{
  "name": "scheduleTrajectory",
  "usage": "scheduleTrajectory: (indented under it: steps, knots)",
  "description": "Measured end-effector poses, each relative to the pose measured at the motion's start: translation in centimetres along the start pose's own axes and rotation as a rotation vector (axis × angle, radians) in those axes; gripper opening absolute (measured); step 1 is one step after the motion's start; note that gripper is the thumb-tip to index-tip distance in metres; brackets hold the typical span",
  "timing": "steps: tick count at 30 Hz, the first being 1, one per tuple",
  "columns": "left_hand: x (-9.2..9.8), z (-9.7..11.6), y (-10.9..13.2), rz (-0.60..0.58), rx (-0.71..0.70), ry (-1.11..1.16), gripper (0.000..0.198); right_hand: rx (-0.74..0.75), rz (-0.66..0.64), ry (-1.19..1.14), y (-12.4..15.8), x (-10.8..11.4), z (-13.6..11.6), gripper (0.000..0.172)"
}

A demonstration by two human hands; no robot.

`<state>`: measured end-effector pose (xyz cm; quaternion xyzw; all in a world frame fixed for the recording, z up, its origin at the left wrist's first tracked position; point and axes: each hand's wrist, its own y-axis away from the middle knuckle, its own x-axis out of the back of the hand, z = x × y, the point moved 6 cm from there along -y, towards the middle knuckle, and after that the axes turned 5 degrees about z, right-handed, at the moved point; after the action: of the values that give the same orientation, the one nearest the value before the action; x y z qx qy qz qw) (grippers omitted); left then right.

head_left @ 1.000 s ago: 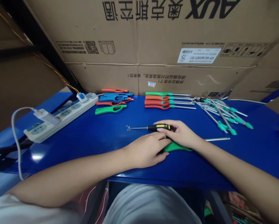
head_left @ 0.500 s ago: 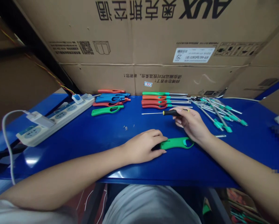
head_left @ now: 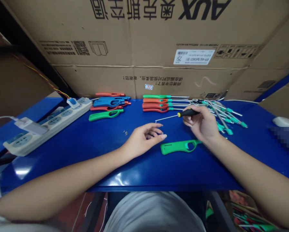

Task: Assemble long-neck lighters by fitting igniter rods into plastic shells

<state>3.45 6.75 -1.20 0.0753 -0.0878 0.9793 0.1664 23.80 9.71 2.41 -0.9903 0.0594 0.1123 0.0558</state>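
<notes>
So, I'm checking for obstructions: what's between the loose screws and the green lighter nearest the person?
In the head view, the left hand comes between the screws and the green lighter.

The left forearm (head_left: 81, 178) is slanting toward two o'clock, the left hand (head_left: 141, 140) loosely bending its fingers (head_left: 154, 125), thumb (head_left: 160, 138) apart. The right forearm (head_left: 250, 172) is angling toward ten o'clock, the right hand (head_left: 204, 125) curling in a firm grip.

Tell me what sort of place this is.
Probably a small assembly or repair bench: the right hand holds a screwdriver, what look like small screws lie on the blue table, and coloured lighter-like handles are grouped at the back.
</notes>
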Motion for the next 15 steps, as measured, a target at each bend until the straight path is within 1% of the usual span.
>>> scheduleTrajectory:
  steps: [3,8,11,15]
  knots:
    - [0.7,0.5,-0.4,0.077,-0.058,0.096,0.042,0.011,-0.020,0.011,-0.1,0.1,-0.4,0.017]
    - [1.6,2.1,0.1,0.164,-0.162,0.050,0.020,0.003,-0.033,0.048,0.1,-0.1,-0.5,0.019]
    - [1.7,3.1,0.4,0.172,-0.238,-0.013,0.012,-0.008,-0.029,0.043,0.2,-0.2,-0.4,0.019]
    - [1.8,3.7,0.6,0.173,-0.320,-0.101,0.008,-0.006,-0.032,-0.004,0.2,-0.2,-0.3,0.018]
